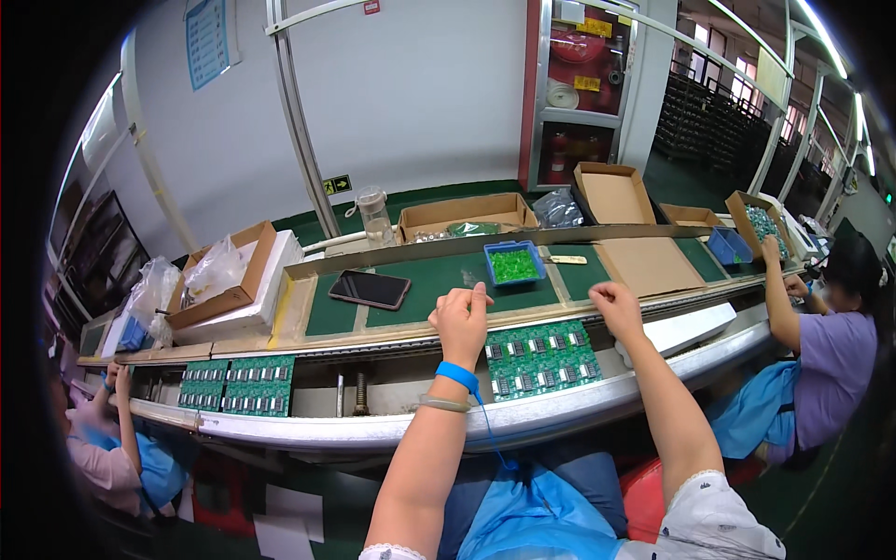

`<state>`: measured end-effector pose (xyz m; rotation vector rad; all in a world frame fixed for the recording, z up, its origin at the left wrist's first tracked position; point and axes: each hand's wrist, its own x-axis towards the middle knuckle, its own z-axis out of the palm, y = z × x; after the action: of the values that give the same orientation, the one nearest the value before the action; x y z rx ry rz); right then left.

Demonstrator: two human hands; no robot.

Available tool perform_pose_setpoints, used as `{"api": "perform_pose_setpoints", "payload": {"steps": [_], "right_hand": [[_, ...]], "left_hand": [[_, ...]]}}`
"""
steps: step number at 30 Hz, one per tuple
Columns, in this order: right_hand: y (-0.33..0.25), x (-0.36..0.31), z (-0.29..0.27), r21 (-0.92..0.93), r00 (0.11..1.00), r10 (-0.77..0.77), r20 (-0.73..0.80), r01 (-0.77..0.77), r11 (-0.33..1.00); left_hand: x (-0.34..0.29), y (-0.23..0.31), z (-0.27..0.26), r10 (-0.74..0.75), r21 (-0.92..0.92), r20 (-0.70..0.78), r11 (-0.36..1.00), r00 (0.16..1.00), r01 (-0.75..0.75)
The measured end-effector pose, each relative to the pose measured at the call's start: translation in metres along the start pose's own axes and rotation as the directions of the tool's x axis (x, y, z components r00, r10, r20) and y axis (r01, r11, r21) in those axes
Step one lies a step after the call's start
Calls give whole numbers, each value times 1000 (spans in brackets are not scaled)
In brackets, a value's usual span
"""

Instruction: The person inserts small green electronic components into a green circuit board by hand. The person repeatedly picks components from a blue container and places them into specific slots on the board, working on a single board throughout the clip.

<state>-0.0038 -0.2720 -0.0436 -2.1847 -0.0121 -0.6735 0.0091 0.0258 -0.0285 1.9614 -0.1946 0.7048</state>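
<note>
My left hand [462, 325], wearing a blue wrist strap [457, 376] with a cord and a bangle, hovers by the left edge of a green circuit board [541, 359]. Its fingers are curled closed; what they hold, if anything, is hidden. Past the board's upper right corner, my right hand [616, 310] is raised with its fingers pinched together, and nothing between them can be made out. The board lies on the rail line and carries rows of dark and pale parts. Beyond it, between my hands, stands a blue bin [514, 264] of small bright green parts.
A dark phone [370, 289] lies on the green bench top, left of the bin. Flat cardboard [651, 266] lies to the right. More circuit boards [236, 385] sit on the line at left. Cardboard boxes [467, 217] line the back. Co-workers [826, 350] sit at both sides.
</note>
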Motion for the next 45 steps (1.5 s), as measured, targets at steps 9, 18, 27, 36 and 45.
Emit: {"api": "perform_pose_setpoints", "payload": {"steps": [9,18,27,36,45], "right_hand": [[-82,103,81,-360,834,-296,466,484,798],[-104,114,134,-597,823,-24,568,432,676],[-71,116,134,-408,866,-273,420,449,795],[-85,67,59,237,932,-77,354,-10,971],[-70,-1,-10,539,918,63,392,-284,793]], "left_hand": [[4,-10,4,22,-43,24,999,999,-21],[4,0,0,108,-10,-18,994,994,-108],[5,-3,1,75,15,14,997,997,-76],[4,-8,5,31,-57,30,998,999,-30],[3,-11,4,60,-13,45,998,997,-59]]}}
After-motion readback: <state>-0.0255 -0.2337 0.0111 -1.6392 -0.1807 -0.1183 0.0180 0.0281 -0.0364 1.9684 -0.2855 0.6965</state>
